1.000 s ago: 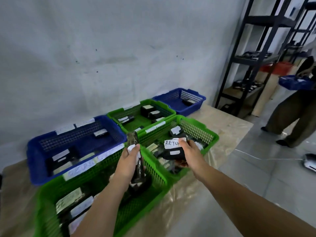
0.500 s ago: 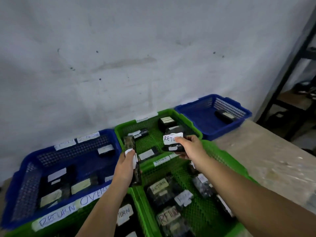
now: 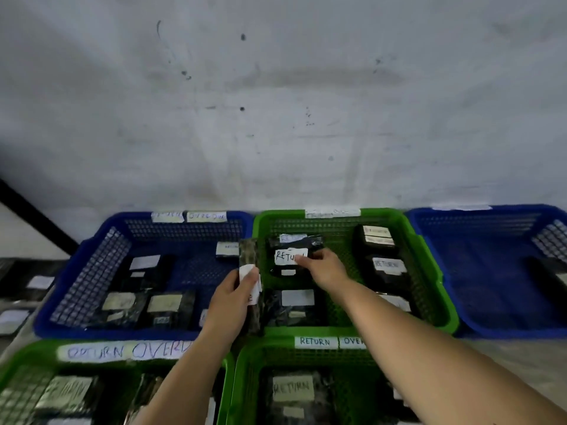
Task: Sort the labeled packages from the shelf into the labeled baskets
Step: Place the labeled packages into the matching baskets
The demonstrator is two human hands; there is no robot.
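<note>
My right hand pinches the RETURN package over the rear green basket; left hand grips another package. I'd check the basket label first, then lower it flat.

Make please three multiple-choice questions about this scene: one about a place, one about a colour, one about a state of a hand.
1. Over which basket is the right hand holding the RETURN package?
A. far green basket
B. far left blue basket
C. near left green basket

2. What colour is the basket at the far right?
A. green
B. red
C. blue

3. What is the left hand doing?
A. resting empty
B. gripping a dark narrow package
C. pulling a basket

Key: 1 A, the package sits above the far green basket. 2 C, the far right basket has blue mesh walls. 3 B, the fingers close round the dark narrow package.
</note>
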